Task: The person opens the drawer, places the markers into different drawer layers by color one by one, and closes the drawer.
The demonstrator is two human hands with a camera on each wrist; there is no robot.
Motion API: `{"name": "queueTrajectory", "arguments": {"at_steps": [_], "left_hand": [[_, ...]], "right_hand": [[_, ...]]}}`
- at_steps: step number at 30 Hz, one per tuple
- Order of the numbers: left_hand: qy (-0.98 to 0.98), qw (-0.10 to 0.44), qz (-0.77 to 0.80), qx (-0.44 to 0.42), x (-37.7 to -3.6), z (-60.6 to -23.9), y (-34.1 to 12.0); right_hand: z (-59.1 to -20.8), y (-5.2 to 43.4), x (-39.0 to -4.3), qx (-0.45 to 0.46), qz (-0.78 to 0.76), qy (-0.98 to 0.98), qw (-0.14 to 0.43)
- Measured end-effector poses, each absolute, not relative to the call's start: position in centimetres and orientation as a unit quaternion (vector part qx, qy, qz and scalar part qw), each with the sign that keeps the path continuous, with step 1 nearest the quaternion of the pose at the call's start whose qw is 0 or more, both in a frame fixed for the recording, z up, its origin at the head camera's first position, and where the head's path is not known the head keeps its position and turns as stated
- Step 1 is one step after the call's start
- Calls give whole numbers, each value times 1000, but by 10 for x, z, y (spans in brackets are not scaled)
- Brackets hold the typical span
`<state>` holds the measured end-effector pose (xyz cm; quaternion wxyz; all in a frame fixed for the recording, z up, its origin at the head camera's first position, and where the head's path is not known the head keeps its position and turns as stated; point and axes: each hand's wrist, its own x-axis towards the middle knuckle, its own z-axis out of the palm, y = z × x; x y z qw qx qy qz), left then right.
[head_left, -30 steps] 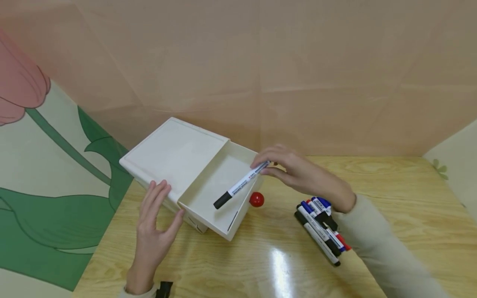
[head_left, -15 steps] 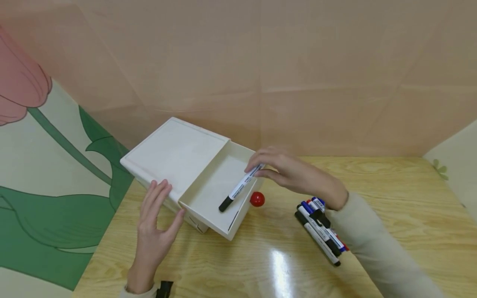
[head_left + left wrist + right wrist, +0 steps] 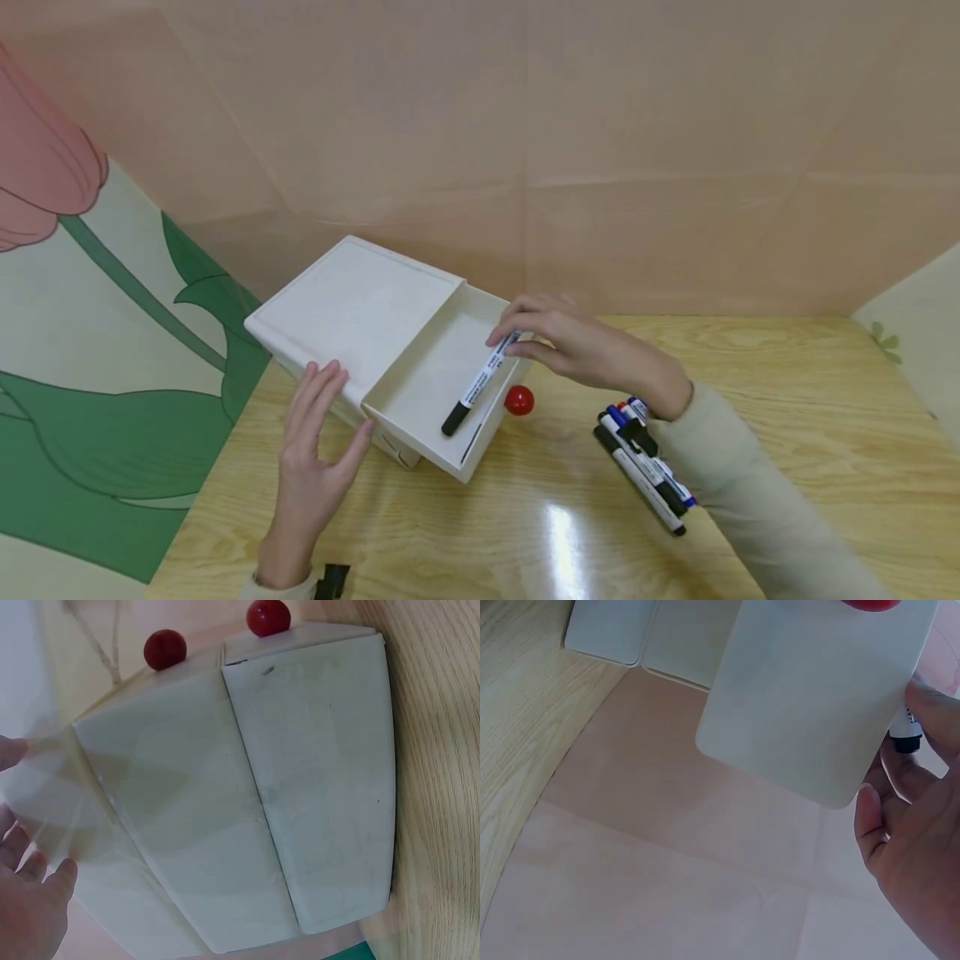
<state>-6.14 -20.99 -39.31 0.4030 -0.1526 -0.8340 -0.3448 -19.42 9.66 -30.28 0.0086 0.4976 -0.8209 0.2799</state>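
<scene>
A white marker (image 3: 480,382) with a black cap is pinched near its rear end by my right hand (image 3: 573,342), capped end pointing down into the pulled-out drawer (image 3: 435,354) of a white cabinet (image 3: 360,308). In the right wrist view the marker's black rear end (image 3: 907,742) sticks out between thumb and fingers, beside the drawer front (image 3: 810,705). My left hand (image 3: 311,475) has its fingers spread, the fingertips at the cabinet's top edge and side. In the left wrist view the left fingers (image 3: 56,881) show beside the cabinet's side wall (image 3: 180,802).
Several markers (image 3: 641,467), with black, blue and red caps, lie in a pile on the wooden table (image 3: 480,533), partly under the right forearm. A red ball knob (image 3: 519,400) juts from the drawer front. Behind the table stands a brown-pink backdrop (image 3: 525,167).
My right hand has moved slightly left with the marker, lowering it into the drawer and turning it a little steeper. The left hand stays at the cabinet's side.
</scene>
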Motion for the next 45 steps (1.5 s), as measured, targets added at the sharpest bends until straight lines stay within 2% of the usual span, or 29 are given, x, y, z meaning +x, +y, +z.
{"name": "queueTrajectory", "arguments": {"at_steps": [16,33,45], "left_hand": [[-836,398,-347,-149,-61,-394,-208],[-829,407,-352,-155,-60,-393,-210],[-831,400,-357,-149,-59,-392,-211]], "right_hand": [[-308,100,-188,461,273,-844,12],[-314,132,-160,371,336,-865,44],[-322,146,-150,357,325,-874,51]]}}
